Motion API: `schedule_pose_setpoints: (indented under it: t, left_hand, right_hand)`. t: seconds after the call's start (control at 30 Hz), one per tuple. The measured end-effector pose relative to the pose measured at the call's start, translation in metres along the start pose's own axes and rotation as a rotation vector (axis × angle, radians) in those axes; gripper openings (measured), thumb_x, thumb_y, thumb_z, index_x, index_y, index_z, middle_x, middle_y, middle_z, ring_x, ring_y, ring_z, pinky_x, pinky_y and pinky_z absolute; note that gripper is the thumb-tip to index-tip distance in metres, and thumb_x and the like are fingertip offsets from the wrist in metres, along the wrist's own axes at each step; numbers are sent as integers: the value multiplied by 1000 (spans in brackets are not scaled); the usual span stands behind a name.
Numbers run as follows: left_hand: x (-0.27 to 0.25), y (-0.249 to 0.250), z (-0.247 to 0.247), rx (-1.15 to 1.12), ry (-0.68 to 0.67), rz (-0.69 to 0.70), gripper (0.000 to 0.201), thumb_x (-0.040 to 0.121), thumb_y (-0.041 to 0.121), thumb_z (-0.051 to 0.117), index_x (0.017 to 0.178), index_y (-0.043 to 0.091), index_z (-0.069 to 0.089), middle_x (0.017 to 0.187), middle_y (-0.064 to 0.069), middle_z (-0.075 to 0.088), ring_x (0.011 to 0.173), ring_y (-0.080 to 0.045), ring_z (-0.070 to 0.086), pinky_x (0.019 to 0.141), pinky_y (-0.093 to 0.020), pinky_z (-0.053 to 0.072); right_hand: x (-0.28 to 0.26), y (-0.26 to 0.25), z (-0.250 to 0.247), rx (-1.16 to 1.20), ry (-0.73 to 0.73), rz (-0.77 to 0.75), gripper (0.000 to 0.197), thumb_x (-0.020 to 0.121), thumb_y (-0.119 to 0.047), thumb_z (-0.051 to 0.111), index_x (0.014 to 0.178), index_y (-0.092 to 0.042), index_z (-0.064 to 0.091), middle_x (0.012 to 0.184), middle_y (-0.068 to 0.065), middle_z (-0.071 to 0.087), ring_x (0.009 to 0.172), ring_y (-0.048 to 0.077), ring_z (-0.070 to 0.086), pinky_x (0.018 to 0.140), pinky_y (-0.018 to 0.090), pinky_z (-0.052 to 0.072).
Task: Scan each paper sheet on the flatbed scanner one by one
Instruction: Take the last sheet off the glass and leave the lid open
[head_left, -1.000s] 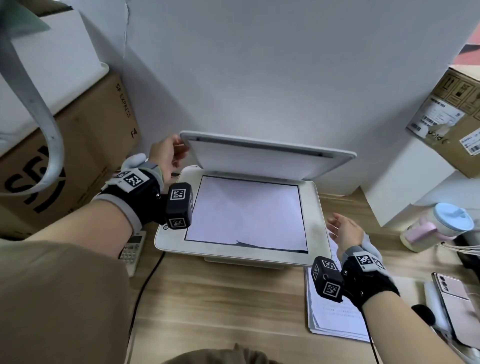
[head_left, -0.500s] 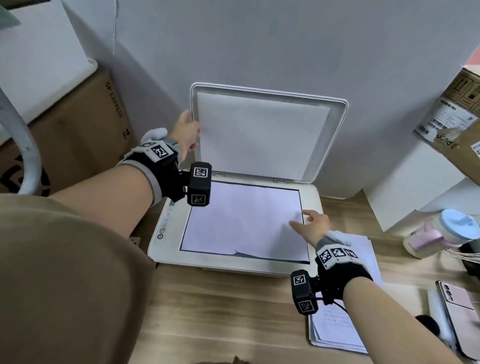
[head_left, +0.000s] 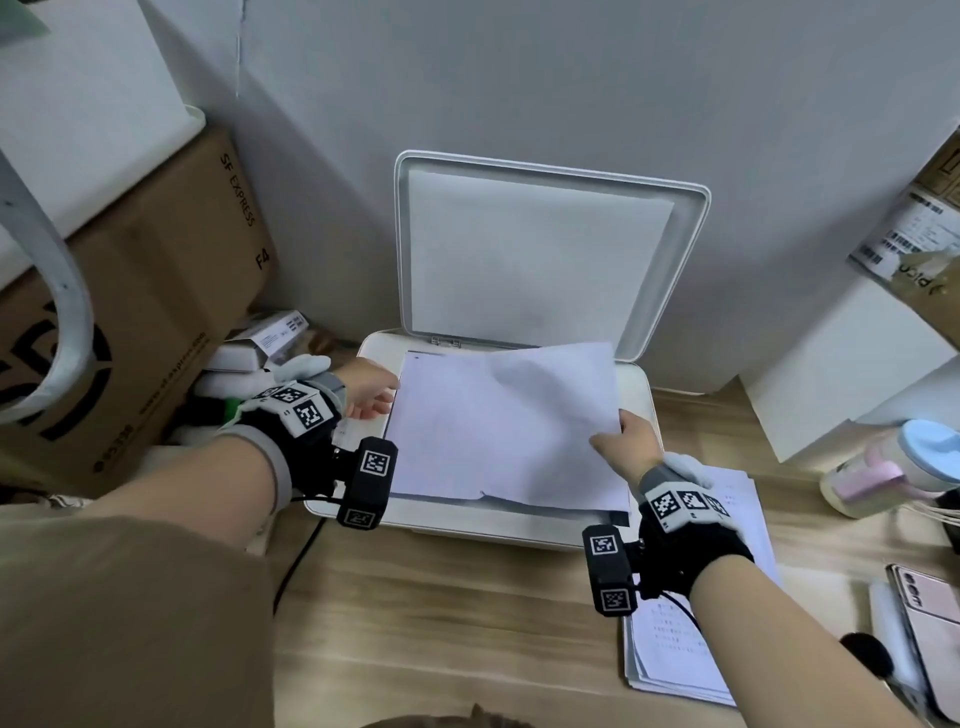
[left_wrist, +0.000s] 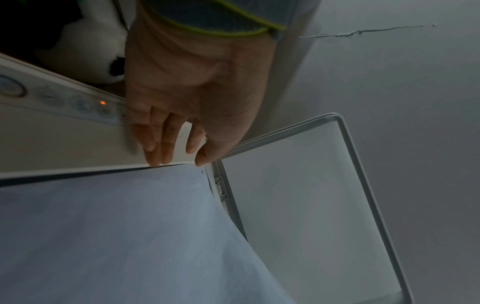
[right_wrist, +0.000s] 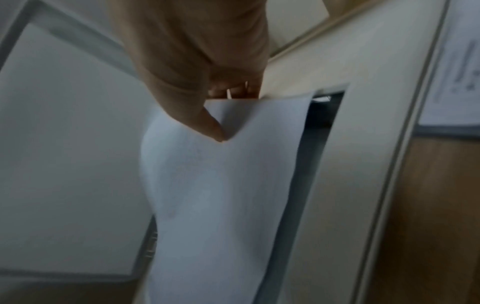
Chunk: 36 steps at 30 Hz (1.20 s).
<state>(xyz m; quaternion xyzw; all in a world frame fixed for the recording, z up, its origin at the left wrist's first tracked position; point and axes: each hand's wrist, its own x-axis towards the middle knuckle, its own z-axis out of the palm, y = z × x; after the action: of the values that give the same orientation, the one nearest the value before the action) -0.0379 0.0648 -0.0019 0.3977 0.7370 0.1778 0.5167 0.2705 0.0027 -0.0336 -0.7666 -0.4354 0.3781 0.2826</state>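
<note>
The white flatbed scanner stands on the wooden desk with its lid raised against the wall. A white paper sheet lies on the glass, its right edge lifted and curled. My right hand pinches that right edge between thumb and fingers; the right wrist view shows the thumb on top of the paper sheet. My left hand hovers with straight, relaxed fingers at the sheet's left edge, over the scanner's button strip, holding nothing. A stack of printed sheets lies right of the scanner.
Cardboard boxes stand at the left and a white box with a labelled carton at the right. A pale bottle and a pink phone lie at the desk's right. A black cable runs off the scanner's front left.
The scanner lid went from part-raised to fully up. My left hand let go of it and dropped to the sheet's left edge. My right hand reached in and lifted the sheet's right edge.
</note>
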Motion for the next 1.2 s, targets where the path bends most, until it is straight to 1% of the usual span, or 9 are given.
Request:
schedule_pose_setpoints:
  t: [0.17, 0.4, 0.47, 0.53, 0.63, 0.7, 0.87, 1.0, 1.2]
  left_hand:
    - [-11, -11, 5, -61, -105, -2, 17, 93, 12, 49, 80, 22, 46, 65, -3, 53, 46, -9, 32, 33, -9, 21]
    - [-30, -5, -2, -493, -180, 200, 28, 95, 15, 37, 86, 16, 64, 73, 3, 72, 50, -5, 57, 51, -19, 30]
    - [-34, -12, -2, -537, -184, 217, 32, 93, 15, 34, 87, 11, 65, 75, 0, 71, 58, -8, 61, 50, -18, 37]
    - [-35, -22, 0, -552, -188, 209, 28, 90, 19, 40, 88, 4, 64, 81, -5, 73, 73, -16, 62, 61, -22, 46]
    - [-36, -44, 8, -387, -257, 167, 23, 88, 17, 57, 107, 6, 64, 109, -15, 68, 87, -24, 64, 79, -30, 50]
    - [-39, -56, 15, -312, -218, 174, 34, 91, -3, 49, 121, 10, 57, 109, -15, 62, 76, -20, 65, 66, -25, 55]
    - [-41, -78, 31, -211, -68, 176, 60, 87, -11, 48, 140, 15, 39, 115, -22, 59, 85, -30, 60, 68, -31, 50]
    - [-41, -84, 41, -192, -39, 163, 39, 91, -3, 52, 128, 5, 53, 121, -18, 62, 91, -27, 61, 87, -37, 50]
    - [-57, -68, 58, -379, -39, 216, 26, 93, 4, 53, 118, 10, 58, 101, -10, 64, 77, -18, 61, 73, -29, 51]
  right_hand:
    - [-13, -6, -8, 474, 136, 19, 30, 84, 5, 52, 62, -15, 48, 63, 0, 47, 61, 18, 40, 54, 24, 33]
    - [-16, -4, -34, 649, 173, -212, 32, 83, 9, 57, 69, -18, 62, 60, -17, 65, 71, 6, 55, 77, 23, 41]
    - [-19, 5, -38, 629, 117, -289, 37, 79, 11, 60, 64, -22, 68, 83, -18, 68, 88, -1, 59, 89, 22, 42]
    - [-18, 17, -37, 666, 30, -230, 23, 67, 1, 66, 60, -20, 71, 116, -4, 56, 110, 14, 55, 96, 30, 42]
    - [-23, 31, -33, 734, -64, -67, 5, 70, -10, 65, 69, -14, 69, 119, 12, 53, 99, 22, 62, 71, 23, 53]
    - [-32, 40, -28, 645, -68, -42, 23, 84, 6, 50, 76, -9, 65, 104, 15, 60, 79, 18, 62, 58, 16, 52]
    - [-45, 60, -23, 488, 34, 104, 28, 92, -6, 42, 99, -14, 69, 85, 2, 61, 67, 17, 55, 55, 27, 46]
    - [-55, 69, -27, 397, 73, 77, 35, 93, -13, 55, 127, -6, 52, 116, 1, 54, 93, 20, 56, 73, 30, 46]
    - [-74, 75, -52, 400, -99, 154, 12, 91, -16, 60, 91, -5, 65, 92, 13, 66, 63, 16, 61, 46, 18, 46]
